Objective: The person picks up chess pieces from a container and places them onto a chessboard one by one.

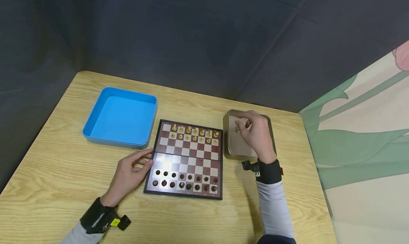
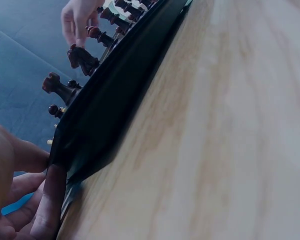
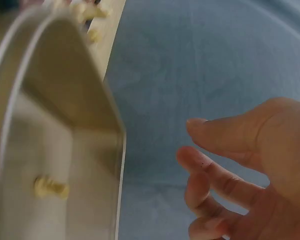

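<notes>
A magnetic chessboard (image 1: 188,160) lies on the table with dark pieces (image 1: 188,186) in two rows at the near side and gold pieces (image 1: 195,131) in two rows at the far side. My left hand (image 1: 131,169) touches the board's left edge with thumb and fingertips. Over a metal tin (image 1: 234,144) to the right of the board hovers my right hand (image 1: 254,132), thumb and index finger apart with nothing between them. Inside the tin, a gold chess piece (image 3: 51,187) lies on its side.
A blue tray (image 1: 124,116) stands at the back left of the table. Behind the table hangs a dark curtain (image 1: 179,42). A patterned cloth in green and pink (image 1: 361,137) borders the right side.
</notes>
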`<state>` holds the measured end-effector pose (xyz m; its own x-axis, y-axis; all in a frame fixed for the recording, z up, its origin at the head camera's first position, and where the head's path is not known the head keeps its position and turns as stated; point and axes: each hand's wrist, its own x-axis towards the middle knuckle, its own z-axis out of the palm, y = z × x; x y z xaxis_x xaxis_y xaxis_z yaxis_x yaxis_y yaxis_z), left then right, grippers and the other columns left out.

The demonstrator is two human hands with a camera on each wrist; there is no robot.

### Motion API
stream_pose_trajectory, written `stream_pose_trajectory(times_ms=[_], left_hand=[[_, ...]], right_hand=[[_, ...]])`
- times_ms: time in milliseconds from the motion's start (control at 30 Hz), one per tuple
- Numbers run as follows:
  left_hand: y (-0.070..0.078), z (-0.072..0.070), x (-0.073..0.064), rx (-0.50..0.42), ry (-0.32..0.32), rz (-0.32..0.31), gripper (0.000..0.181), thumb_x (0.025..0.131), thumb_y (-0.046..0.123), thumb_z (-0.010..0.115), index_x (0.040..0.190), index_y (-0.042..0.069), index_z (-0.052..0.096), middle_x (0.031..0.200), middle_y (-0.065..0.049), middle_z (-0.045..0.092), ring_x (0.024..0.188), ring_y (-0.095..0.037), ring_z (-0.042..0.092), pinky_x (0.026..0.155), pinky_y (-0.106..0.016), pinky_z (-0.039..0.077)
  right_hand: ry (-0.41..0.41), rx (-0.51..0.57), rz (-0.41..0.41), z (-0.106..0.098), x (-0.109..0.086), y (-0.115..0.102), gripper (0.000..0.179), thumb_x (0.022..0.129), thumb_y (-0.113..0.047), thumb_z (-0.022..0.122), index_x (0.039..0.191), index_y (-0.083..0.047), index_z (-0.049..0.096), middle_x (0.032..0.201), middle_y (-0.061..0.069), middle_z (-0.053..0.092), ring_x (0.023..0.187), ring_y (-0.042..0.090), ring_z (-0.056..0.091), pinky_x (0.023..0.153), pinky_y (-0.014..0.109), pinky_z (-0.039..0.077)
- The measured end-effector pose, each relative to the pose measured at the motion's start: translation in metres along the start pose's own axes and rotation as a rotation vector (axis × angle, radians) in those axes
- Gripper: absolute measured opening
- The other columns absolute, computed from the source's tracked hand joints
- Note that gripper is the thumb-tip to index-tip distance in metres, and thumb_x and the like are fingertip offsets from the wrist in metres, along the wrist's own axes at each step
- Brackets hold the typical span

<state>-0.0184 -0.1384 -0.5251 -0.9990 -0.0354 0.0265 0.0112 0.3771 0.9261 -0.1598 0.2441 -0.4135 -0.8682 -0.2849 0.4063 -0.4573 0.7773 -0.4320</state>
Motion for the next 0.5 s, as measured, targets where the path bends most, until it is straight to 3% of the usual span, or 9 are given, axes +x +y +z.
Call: stream_pose_trajectory(times_ms=[267,500], left_hand=[[0.001,0.0,0.003,-0.003,0.001,0.005,0.041,0.095,0.015,0.073,0.134,0.004,0.069,0.122,-0.013,0.073,0.086,-0.009,0.072,0.07,-0.02,0.063],[-0.001,0.001,-0.001,-0.006,0.001,-0.004,0.042,0.095,0.016,0.073,0.135,0.004,0.069,0.124,-0.014,0.072,0.087,-0.008,0.072,0.07,-0.02,0.063]], right_hand=[[-0.019,-0.035,0.082,-0.002,-0.004,0.024,0.021,0.092,-0.006,0.074,0.112,0.0,0.078,0.105,0.015,0.075,0.065,0.022,0.059,0.055,0.034,0.046],[-0.144,-0.04,0.195,0.005,-0.015,0.037,0.025,0.094,-0.008,0.071,0.116,0.003,0.075,0.11,0.02,0.073,0.067,0.025,0.059,0.056,0.033,0.046]])
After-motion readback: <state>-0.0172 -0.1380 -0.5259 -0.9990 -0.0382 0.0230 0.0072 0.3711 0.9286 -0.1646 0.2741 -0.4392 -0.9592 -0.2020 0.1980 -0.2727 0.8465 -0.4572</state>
